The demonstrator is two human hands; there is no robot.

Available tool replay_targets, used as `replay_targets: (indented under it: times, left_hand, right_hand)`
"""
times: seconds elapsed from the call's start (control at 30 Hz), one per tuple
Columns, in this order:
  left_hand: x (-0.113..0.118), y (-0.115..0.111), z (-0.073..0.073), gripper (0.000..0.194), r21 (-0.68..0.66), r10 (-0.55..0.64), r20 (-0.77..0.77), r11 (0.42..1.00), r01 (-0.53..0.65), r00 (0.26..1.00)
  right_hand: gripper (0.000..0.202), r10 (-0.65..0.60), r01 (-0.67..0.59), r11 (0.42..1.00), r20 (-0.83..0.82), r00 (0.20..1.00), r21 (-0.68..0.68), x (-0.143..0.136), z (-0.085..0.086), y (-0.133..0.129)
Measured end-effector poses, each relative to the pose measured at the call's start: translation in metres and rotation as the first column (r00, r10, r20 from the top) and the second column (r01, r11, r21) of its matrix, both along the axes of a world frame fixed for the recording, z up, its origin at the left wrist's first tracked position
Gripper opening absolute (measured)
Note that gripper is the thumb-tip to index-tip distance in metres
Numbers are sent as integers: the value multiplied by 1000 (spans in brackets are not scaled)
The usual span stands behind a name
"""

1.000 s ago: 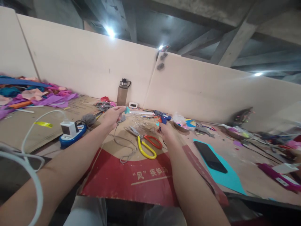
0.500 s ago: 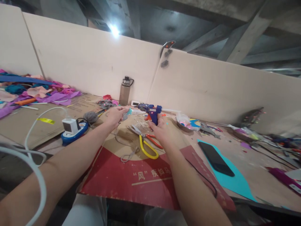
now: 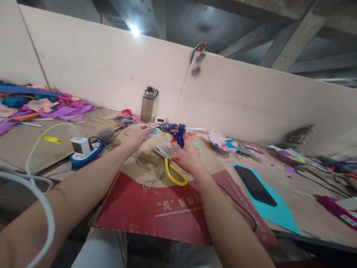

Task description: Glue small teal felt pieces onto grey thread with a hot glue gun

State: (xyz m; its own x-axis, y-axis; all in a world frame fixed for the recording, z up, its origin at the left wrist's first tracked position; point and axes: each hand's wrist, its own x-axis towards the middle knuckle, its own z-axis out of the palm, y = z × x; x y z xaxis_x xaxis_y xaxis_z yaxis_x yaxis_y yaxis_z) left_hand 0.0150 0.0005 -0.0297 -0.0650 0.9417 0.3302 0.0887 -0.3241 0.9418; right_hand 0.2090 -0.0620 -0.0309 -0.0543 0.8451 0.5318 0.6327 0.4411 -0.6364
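My right hand [image 3: 189, 152] is wrapped round the grip of a blue hot glue gun [image 3: 178, 134], with a clear glue stick [image 3: 195, 128] poking out of its back. The gun's nozzle points left, close to the small teal piece [image 3: 154, 131] pinched in my left hand [image 3: 139, 134]. Whether nozzle and piece touch, I cannot tell. Grey yarn [image 3: 147, 170] trails below my left hand onto the cardboard. Under both hands lie scissors [image 3: 176, 175] with yellow and orange handles, their blades partly open.
A red and brown cardboard sheet [image 3: 134, 214] covers the front of the table. Behind stands a water bottle [image 3: 147, 106] by the partition. A phone [image 3: 256, 185] rests on teal sheet at right. A blue power strip [image 3: 86, 154] with cables sits left, near a grey yarn ball [image 3: 106, 136].
The glue gun has shifted a little left, nearer to the teal piece. My left hand keeps its pinch, and the whole view has tilted slightly.
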Motion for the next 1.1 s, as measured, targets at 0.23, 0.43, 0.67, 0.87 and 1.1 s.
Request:
replay_targets:
  times: [0.23, 0.43, 0.67, 0.87, 1.1]
  left_hand:
    - [-1, 2, -2, 28, 44, -8, -47, 999, 11, 999]
    - [2, -4, 3, 26, 30, -10, -17, 999, 10, 1000]
    - [3, -5, 5, 25, 21, -7, 17, 1000, 6, 1000]
    - [2, -6, 5, 27, 32, -36, -12, 999, 36, 999]
    - [2, -3, 3, 27, 27, -34, 0, 999, 34, 999]
  right_hand:
    - [37, 30, -30, 1000, -11, 999, 2, -1, -5, 2]
    - [40, 7, -7, 1000, 16, 1000, 15, -2, -5, 2]
    - [41, 12, -12, 1000, 1, 1000, 25, -1, -6, 3]
    - [37, -9, 9, 1000, 3, 1000, 27, -2, -5, 3]
    - [34, 0, 0, 1000, -1, 1000, 10, -1, -3, 3]
